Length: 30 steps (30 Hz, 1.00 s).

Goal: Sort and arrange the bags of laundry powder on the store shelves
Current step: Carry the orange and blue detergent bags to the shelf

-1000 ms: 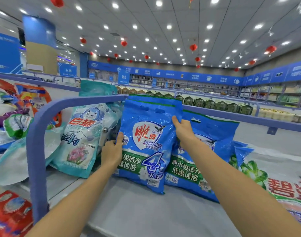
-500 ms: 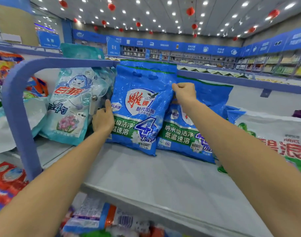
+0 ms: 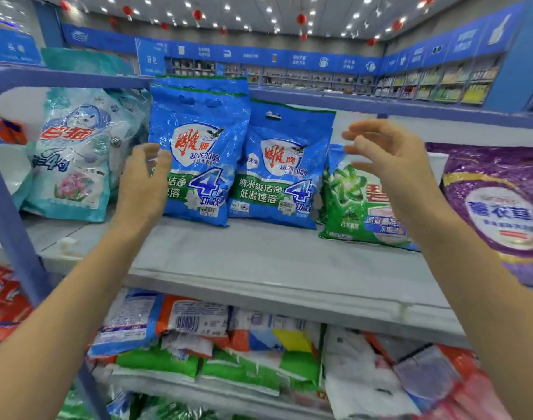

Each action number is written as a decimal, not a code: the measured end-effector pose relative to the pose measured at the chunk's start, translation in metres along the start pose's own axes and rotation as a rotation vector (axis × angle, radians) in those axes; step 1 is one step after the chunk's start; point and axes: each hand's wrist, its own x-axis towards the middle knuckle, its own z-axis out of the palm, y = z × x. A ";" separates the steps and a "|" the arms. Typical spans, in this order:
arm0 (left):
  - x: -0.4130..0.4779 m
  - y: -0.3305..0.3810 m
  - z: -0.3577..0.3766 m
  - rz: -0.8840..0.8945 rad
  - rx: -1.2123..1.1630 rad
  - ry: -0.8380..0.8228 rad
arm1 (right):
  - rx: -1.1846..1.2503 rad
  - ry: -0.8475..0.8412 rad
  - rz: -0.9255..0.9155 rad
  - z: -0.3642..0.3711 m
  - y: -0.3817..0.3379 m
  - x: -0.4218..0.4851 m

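Two blue laundry powder bags stand upright side by side on the grey shelf (image 3: 259,256): the left blue bag (image 3: 201,147) with another behind it, and the right blue bag (image 3: 284,165). My left hand (image 3: 144,186) hovers just in front of the left bag's lower left edge, fingers loosely curled, holding nothing. My right hand (image 3: 386,165) is raised clear of the bags, fingers spread, in front of a green and white bag (image 3: 347,201).
A pale teal bag (image 3: 74,153) leans at the left behind the blue shelf frame (image 3: 4,189). A purple bag (image 3: 498,207) sits at the right. The lower shelf holds a heap of mixed bags (image 3: 216,344). Red bags (image 3: 1,298) lie at the far left.
Both hands have let go of the left blue bag and drawn back from it. The right hand moved to the right. The view has tilted down.
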 end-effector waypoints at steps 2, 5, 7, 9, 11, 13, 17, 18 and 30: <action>-0.031 0.023 -0.004 0.074 -0.055 -0.032 | -0.039 0.035 -0.040 -0.030 -0.003 -0.032; -0.076 0.052 -0.008 0.137 -0.132 -0.074 | -0.075 0.094 -0.071 -0.077 -0.004 -0.076; -0.106 0.068 -0.010 0.142 -0.207 -0.077 | -0.113 0.150 -0.080 -0.107 -0.002 -0.106; -0.138 0.073 -0.011 0.136 -0.243 -0.103 | -0.137 0.216 -0.070 -0.133 0.002 -0.138; -0.169 0.070 -0.013 0.120 -0.233 -0.153 | -0.158 0.274 -0.044 -0.152 0.009 -0.171; -0.198 0.064 -0.013 0.085 -0.198 -0.192 | -0.187 0.310 -0.004 -0.165 0.017 -0.202; -0.247 0.048 -0.009 0.018 -0.093 -0.277 | -0.206 0.333 0.111 -0.174 0.037 -0.256; -0.258 0.044 -0.008 -0.008 -0.087 -0.290 | -0.209 0.328 0.144 -0.174 0.043 -0.266; -0.307 -0.002 -0.014 -0.195 0.125 -0.383 | -0.233 0.272 0.435 -0.138 0.100 -0.334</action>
